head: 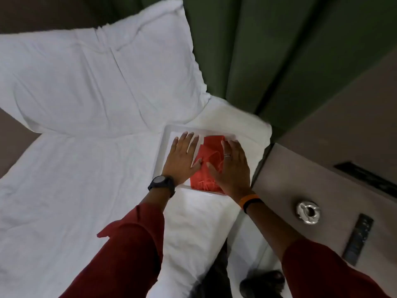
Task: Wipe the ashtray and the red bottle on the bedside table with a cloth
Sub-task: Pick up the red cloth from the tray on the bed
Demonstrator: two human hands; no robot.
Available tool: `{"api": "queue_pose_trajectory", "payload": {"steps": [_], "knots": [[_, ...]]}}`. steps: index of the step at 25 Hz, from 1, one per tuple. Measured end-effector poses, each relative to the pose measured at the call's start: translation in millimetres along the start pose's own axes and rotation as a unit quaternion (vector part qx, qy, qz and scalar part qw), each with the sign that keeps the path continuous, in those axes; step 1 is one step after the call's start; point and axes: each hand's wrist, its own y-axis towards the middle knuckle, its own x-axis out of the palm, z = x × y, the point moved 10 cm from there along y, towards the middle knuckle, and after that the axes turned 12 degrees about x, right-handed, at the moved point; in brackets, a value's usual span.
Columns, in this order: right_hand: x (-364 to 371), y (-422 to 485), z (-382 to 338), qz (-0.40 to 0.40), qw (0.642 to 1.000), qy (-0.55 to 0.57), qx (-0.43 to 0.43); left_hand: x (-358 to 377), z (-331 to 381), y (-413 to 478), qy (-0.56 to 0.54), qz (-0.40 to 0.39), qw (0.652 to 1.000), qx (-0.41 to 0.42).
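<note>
A folded red-orange cloth (209, 155) lies in a white tray (164, 147) on the bed. My left hand (182, 157) rests flat beside the cloth's left edge, fingers spread. My right hand (233, 166) lies flat on the cloth's right side, fingers apart, a ring on one finger. Neither hand grips anything. A silver metal ashtray (308, 212) sits on the grey bedside table (300, 179) to the right. No red bottle is in view.
A dark remote control (358, 238) lies on the bedside table near its front edge. A large white pillow (96, 78) sits at the head of the bed (64, 190). Green curtains (268, 50) hang behind. A dark shoe (262, 282) shows on the floor.
</note>
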Motion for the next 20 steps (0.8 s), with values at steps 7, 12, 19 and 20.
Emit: {"api": "queue_pose_trajectory", "payload": {"steps": [7,12,19,20], "knots": [[125.5,28.2,13.8,-0.081,0.991,-0.104,0.024,97.4,-52.7,13.8,0.004,-0.08,0.997,-0.022],[130.8,39.2,15.9,-0.053,0.992,-0.11,0.008,122.8,-60.3,12.3,0.012,-0.083,0.996,-0.032],[12.5,19.7,19.5,0.081,0.984,0.151,0.044,61.1,-8.3,40.3,0.009,0.059,0.998,0.014],[-11.0,8.0,33.4,0.122,0.971,0.195,0.057,53.5,7.8,48.0,0.003,0.073,0.997,0.028]]}}
